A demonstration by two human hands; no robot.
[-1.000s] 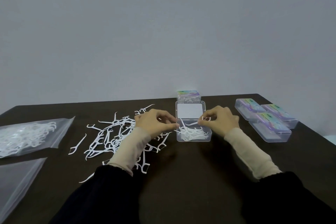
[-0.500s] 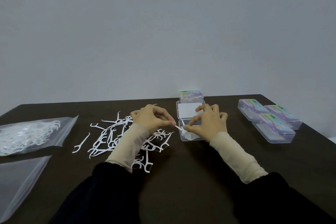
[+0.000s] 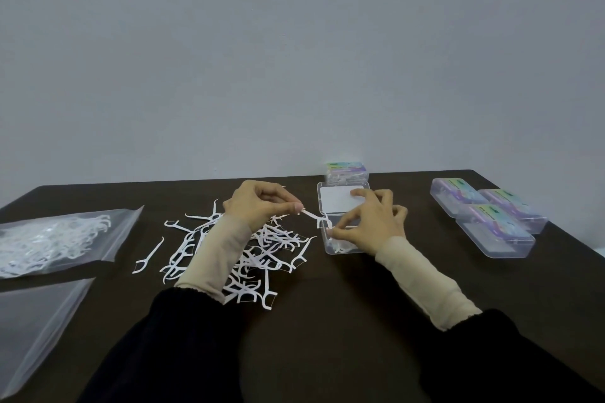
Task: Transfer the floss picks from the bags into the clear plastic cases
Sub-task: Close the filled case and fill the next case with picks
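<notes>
The head view shows one open clear case (image 3: 340, 240) on a dark table (image 3: 327, 321), and I take this case as the landmark. Its lid (image 3: 340, 203) lies flat behind it, and some white picks already lie inside.

Just left of the case, the left hand (image 3: 258, 206) pinches the handle of one floss pick (image 3: 312, 215) between thumb and fingertips; the other fingers are curled. The head of this pick reaches the left rim of the case. The right hand (image 3: 370, 222) is over the case, thumb and forefinger pinched at something white near the pick's head, the other fingers spread. I cannot tell if it grips this pick or another one.

Further left of the case lies a loose pile of floss picks (image 3: 248, 255), partly under the left forearm. Far left of the case is a bag with picks (image 3: 49, 239), and nearer to the camera an empty-looking bag (image 3: 36, 321). Right of the case stand three closed cases (image 3: 487, 219), and one more closed case (image 3: 347, 172) is behind the lid.

I judge that the step in hand is laying a single pick into the open case. The next move probably calls for releasing the pick flat and in line with the others, then reaching back to the pile. Much remains: the pile and one bag are not yet transferred.
</notes>
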